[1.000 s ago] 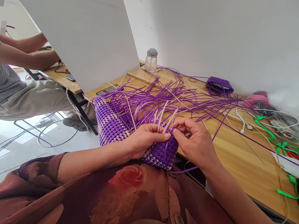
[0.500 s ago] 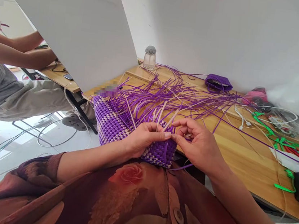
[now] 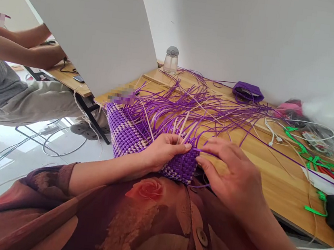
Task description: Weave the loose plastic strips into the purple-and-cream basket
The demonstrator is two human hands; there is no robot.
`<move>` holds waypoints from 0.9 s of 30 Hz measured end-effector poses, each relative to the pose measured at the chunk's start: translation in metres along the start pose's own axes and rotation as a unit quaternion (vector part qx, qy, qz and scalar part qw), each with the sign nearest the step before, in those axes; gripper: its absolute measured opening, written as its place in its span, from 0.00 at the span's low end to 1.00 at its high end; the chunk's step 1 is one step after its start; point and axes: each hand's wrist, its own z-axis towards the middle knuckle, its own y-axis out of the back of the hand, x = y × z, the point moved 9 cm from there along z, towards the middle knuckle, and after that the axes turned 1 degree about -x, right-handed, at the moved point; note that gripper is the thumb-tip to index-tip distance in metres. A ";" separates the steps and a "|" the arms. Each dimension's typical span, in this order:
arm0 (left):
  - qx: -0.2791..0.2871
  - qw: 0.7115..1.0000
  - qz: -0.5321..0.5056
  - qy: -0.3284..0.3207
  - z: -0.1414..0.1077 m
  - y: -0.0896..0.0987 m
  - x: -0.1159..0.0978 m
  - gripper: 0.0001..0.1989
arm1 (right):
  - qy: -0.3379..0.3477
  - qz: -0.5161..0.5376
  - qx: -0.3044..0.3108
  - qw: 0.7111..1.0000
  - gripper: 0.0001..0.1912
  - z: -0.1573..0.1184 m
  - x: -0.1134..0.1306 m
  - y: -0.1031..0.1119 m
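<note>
At far left a co-worker sits at the next desk, arms forward. The left hand grips the near rim of the basket, fingers curled over the woven edge and thumb flat on top, much as half a second ago. The basket lies in the lap against the table edge, its loose strips fanning out over the wood. The right hand has changed: earlier its fingertips pinched a strip beside the left thumb; now it is spread, palm down, pulling a purple strip sideways, so that weave step looks drawn tight. No brand, label or writing is legible anywhere.
</note>
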 end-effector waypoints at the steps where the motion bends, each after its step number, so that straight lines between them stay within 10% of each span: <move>1: 0.002 1.000 0.007 -0.005 0.000 0.000 -0.001 0.19 | 0.037 -0.047 -0.006 0.998 0.07 -0.004 0.010 0.003; 8: -0.006 0.998 0.053 -0.040 -0.001 0.003 -0.007 0.18 | -0.008 -0.021 0.176 0.984 0.07 -0.019 0.013 -0.048; 13: -0.005 0.999 0.020 -0.025 -0.002 0.005 -0.006 0.16 | -0.071 0.056 0.185 0.979 0.01 -0.024 0.003 -0.036; 17: -0.019 1.000 0.012 -0.021 0.000 0.007 -0.002 0.17 | 0.065 -0.111 0.091 0.988 0.17 -0.025 0.017 0.001; 24: -0.021 0.996 0.071 -0.044 0.002 0.008 -0.004 0.17 | 0.191 -0.149 0.207 0.948 0.08 -0.016 0.052 -0.004; 27: -0.021 0.993 0.094 -0.062 0.003 0.010 -0.006 0.17 | 0.243 -0.159 0.164 0.943 0.09 0.002 0.069 0.008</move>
